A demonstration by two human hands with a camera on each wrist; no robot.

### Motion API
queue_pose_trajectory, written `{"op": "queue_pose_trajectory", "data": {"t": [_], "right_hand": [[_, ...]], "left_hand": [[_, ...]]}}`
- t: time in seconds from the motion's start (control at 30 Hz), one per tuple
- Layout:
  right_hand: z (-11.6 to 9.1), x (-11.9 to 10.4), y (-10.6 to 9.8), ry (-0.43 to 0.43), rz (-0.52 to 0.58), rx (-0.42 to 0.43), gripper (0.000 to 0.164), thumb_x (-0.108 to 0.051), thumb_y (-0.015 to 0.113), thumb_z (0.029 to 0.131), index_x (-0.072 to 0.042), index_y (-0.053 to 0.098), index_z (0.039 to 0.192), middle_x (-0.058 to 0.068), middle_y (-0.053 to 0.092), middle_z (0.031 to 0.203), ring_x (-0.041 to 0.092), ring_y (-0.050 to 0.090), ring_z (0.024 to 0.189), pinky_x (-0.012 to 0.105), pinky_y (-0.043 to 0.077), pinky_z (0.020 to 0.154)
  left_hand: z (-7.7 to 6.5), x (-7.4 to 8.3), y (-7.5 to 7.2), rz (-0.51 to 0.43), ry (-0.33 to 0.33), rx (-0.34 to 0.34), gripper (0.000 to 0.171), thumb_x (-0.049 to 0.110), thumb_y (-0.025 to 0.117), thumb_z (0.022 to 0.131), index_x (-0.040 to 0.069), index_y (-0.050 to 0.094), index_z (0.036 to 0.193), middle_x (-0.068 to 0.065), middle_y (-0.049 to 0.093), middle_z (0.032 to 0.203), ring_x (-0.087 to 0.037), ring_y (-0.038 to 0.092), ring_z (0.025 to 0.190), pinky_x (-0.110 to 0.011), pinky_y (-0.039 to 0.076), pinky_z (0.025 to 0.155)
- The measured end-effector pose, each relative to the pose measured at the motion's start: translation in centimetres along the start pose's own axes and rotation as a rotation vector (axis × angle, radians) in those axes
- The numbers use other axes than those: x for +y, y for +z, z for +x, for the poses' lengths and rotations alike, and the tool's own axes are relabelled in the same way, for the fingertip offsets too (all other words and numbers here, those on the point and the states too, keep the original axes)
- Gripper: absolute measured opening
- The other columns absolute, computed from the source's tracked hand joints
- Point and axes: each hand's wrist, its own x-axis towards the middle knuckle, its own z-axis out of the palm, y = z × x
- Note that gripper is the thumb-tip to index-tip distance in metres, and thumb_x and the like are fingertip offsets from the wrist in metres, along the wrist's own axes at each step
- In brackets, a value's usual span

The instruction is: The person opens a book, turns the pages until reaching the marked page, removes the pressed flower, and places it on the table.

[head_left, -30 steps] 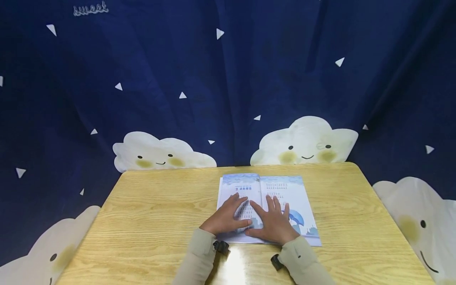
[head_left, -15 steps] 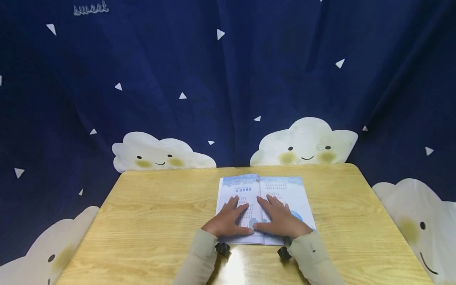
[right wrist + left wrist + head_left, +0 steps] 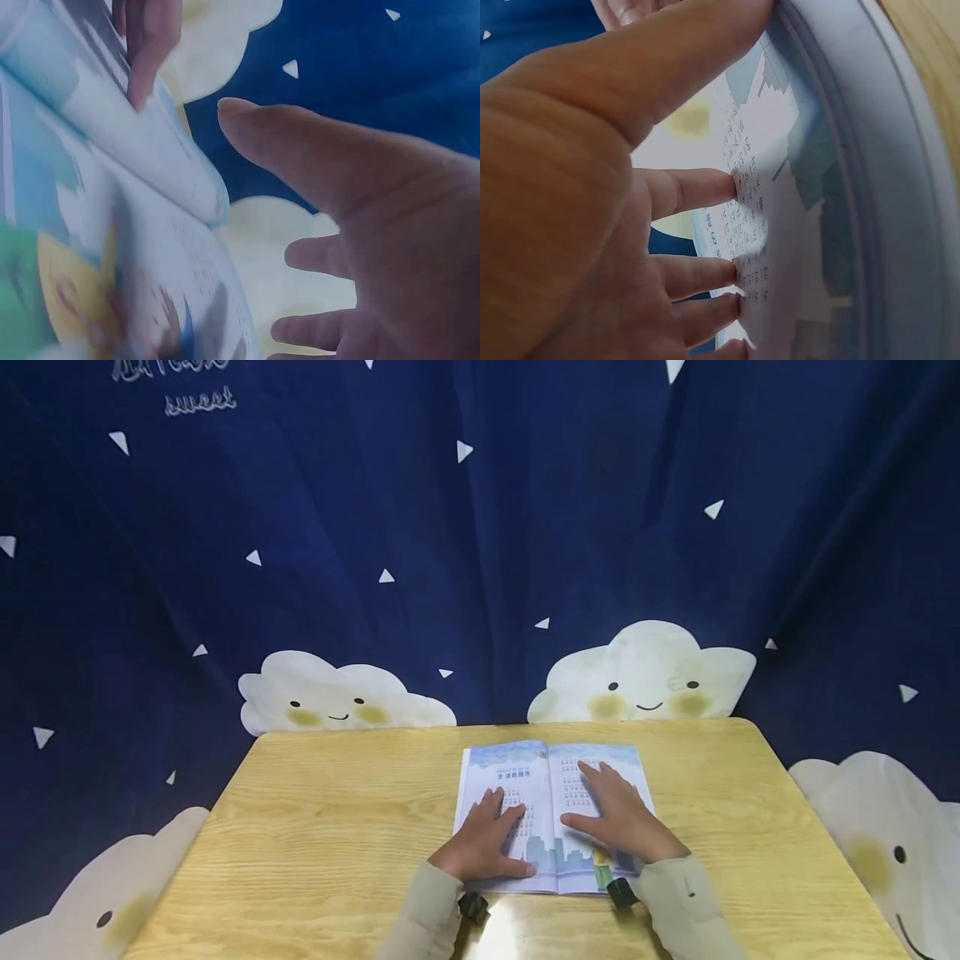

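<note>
On the wooden table (image 3: 337,810) lies a picture book (image 3: 542,822), already open, no page left half turned; the left hand (image 3: 482,842) presses the left page (image 3: 491,760), fingers spread, gripping nothing; the right hand (image 3: 622,814), also loose, hovers above the right page (image 3: 567,789); behind, a blue curtain (image 3: 480,527) shows smiling clouds (image 3: 645,664).

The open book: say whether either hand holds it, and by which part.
Nothing is held: the left hand rests its fingertips on the left page of the book, and the right hand hovers over the right page.
</note>
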Motion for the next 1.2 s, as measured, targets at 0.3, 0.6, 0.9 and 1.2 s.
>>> {"op": "queue_pose_trajectory", "data": {"t": [0.3, 0.6, 0.9, 1.2], "right_hand": [[-0.6, 1.5, -0.4, 0.141, -0.066, 0.015, 0.107, -0.061, 0.072, 0.075, -0.004, 0.024, 0.152, 0.037, 0.007, 0.153, 0.059, 0.001, 0.138, 0.073, 0.007, 0.104], [-0.9, 2.4, -0.2, 0.207, -0.085, -0.034, 0.117, -0.07, 0.07, 0.07, -0.005, 0.019, 0.153, 0.037, 0.004, 0.153, 0.06, -0.001, 0.137, 0.075, 0.001, 0.101], [-0.8, 2.8, -0.3, 0.236, -0.093, -0.056, 0.122, -0.071, 0.071, 0.067, -0.004, 0.018, 0.153, 0.037, 0.009, 0.152, 0.059, 0.0, 0.137, 0.076, -0.003, 0.1], [-0.7, 3.1, 0.2, 0.278, -0.093, -0.077, 0.128, -0.075, 0.072, 0.062, -0.007, 0.016, 0.154, 0.036, 0.003, 0.154, 0.057, -0.004, 0.138, 0.076, -0.007, 0.1]], "left_hand": [[-0.3, 0.0, 0.3, 0.009, -0.006, 0.011, 0.093, 0.061, 0.075, 0.072, 0.018, 0.041, 0.147, -0.02, 0.018, 0.158, -0.037, 0.011, 0.146, -0.052, 0.017, 0.115], [-0.4, 0.0, 0.3, 0.029, 0.007, 0.026, 0.093, 0.061, 0.075, 0.072, 0.016, 0.041, 0.146, -0.021, 0.02, 0.156, -0.039, 0.013, 0.145, -0.052, 0.018, 0.114], [0.0, 0.0, 0.3, 0.037, 0.01, 0.033, 0.093, 0.062, 0.075, 0.071, 0.017, 0.042, 0.146, -0.021, 0.02, 0.156, -0.039, 0.013, 0.145, -0.053, 0.019, 0.114], [-0.2, 0.1, 0.3, 0.033, 0.005, 0.036, 0.093, 0.062, 0.076, 0.071, 0.018, 0.042, 0.146, -0.02, 0.02, 0.157, -0.039, 0.013, 0.145, -0.053, 0.02, 0.114]]}}
